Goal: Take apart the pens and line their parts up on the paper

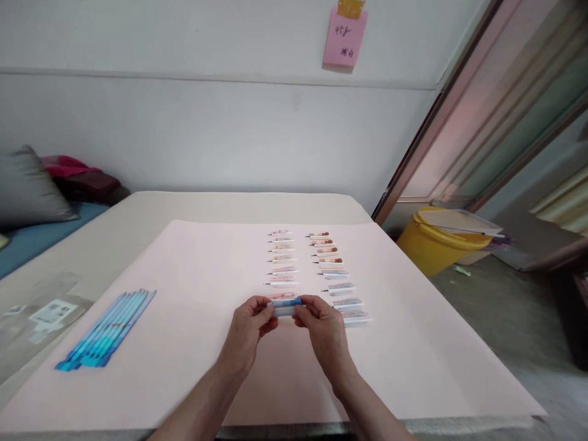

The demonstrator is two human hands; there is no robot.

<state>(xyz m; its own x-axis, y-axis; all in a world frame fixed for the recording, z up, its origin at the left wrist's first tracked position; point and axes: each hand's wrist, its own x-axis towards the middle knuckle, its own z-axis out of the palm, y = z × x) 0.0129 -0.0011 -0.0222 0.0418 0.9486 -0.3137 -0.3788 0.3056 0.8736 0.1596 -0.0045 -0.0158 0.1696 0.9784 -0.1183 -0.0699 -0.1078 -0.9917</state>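
Note:
My left hand (253, 316) and my right hand (320, 315) meet over the middle of the pink sheet. Between their fingertips they pinch a short blue-and-white pen-like piece (285, 304), lying level. Its ends are covered by the fingers, and the exact kind is unclear. Just beyond the hands, pen-shaped pieces lie in two columns: a left column (282, 260) with mostly pink patterns, and a right column (328, 251) with brown and grey patterns. My right hand hides part of the nearest ones. To the left rests a bundle of slim blue pens (113, 327).
The pink sheet (197, 373) covers much of a pale table. Clear plastic packaging (55, 312) with a white label lies at the left edge. A yellow bin (429, 245) stands on the floor at right. A pink note (344, 40) hangs on the wall.

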